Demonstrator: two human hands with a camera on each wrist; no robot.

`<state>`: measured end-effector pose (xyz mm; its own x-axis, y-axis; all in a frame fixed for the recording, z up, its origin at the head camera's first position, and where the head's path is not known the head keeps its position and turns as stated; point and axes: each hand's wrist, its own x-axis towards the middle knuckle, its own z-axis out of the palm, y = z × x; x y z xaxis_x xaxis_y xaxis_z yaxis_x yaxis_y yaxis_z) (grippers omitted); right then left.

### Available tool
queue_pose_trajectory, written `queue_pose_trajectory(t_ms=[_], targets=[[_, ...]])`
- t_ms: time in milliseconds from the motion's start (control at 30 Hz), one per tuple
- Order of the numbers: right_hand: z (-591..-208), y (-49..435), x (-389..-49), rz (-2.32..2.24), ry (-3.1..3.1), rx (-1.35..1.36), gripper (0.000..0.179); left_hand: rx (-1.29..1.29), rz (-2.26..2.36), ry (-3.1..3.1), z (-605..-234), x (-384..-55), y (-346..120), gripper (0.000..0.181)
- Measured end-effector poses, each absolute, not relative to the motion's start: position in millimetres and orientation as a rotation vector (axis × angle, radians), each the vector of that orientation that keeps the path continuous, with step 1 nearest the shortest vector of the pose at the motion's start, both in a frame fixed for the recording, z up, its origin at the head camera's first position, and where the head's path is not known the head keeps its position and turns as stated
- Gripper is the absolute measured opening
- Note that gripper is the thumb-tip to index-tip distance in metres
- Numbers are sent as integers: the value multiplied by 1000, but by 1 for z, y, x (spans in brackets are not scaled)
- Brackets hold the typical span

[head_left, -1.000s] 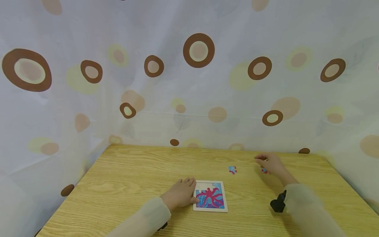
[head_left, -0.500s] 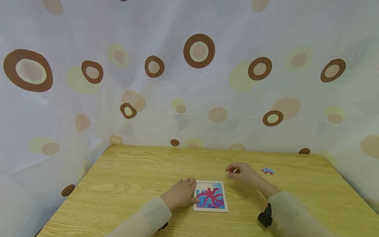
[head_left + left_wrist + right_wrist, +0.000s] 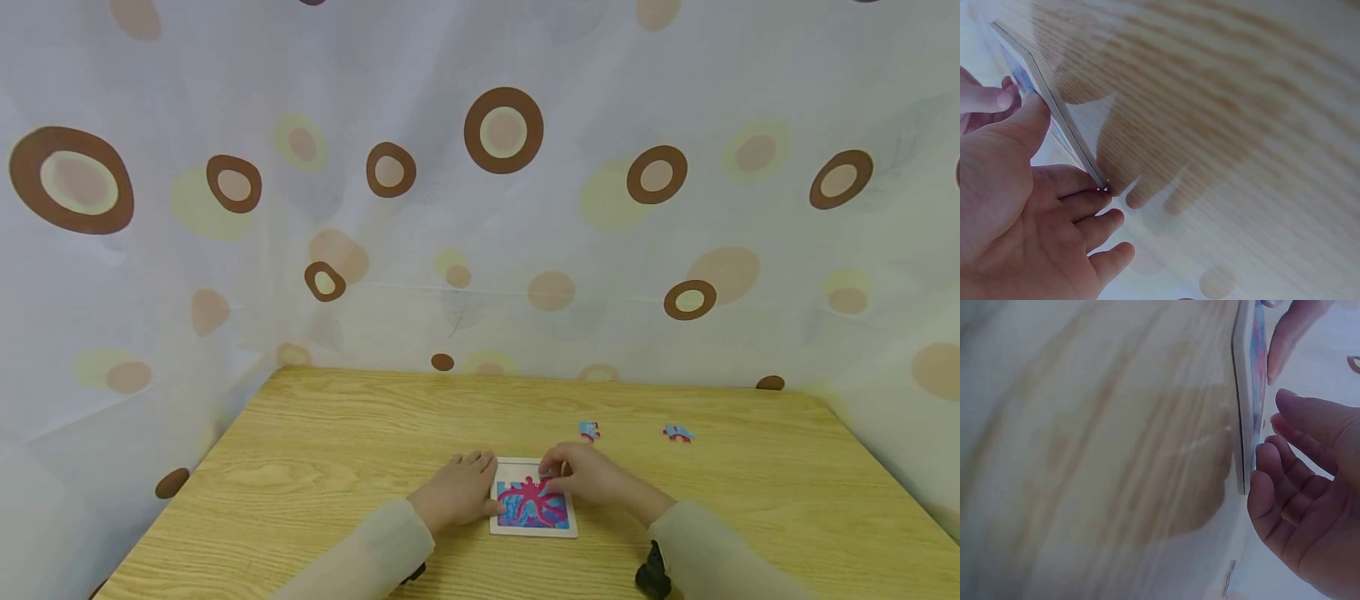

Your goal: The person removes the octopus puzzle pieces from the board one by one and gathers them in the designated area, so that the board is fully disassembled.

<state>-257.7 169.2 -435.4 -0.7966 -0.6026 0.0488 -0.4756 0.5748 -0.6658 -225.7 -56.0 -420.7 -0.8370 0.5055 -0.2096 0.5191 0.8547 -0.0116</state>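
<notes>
A square jigsaw puzzle (image 3: 531, 510) in a white frame tray shows a pink octopus on blue, with a bare white area at its top left. My left hand (image 3: 455, 490) lies at the tray's left side, its thumb over the picture's edge and its fingers extended along the border. Over the tray's upper right corner is my right hand (image 3: 588, 475), fingers loosely bent. In the right wrist view the right hand (image 3: 1310, 481) has its fingertips close to the tray (image 3: 1249, 394), and no piece shows between them.
One loose puzzle piece (image 3: 588, 431) lies behind the tray on the wooden table (image 3: 360, 433). Another piece (image 3: 678, 433) lies farther right. A patterned cloth (image 3: 480, 233) hangs behind the table.
My right hand has moved left and nearer, from beside the far right piece, past the other piece, to the puzzle's upper right corner. The left hand has stayed in place.
</notes>
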Motion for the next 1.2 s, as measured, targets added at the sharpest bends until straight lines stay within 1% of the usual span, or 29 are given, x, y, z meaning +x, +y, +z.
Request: queue_pose_trajectory(t_ms=[733,967,1200], targets=[[-432,163,-251,-949,2710,-933,9,825,-85,2836,-419,-224,-57,71],[-432,163,-250,-965,2729,-872,13,820,-91,2834,-420,-225,-57,71],[-431,165,-249,-1078,2717,-809,23,817,-78,2826,-421,-226,-57,71]])
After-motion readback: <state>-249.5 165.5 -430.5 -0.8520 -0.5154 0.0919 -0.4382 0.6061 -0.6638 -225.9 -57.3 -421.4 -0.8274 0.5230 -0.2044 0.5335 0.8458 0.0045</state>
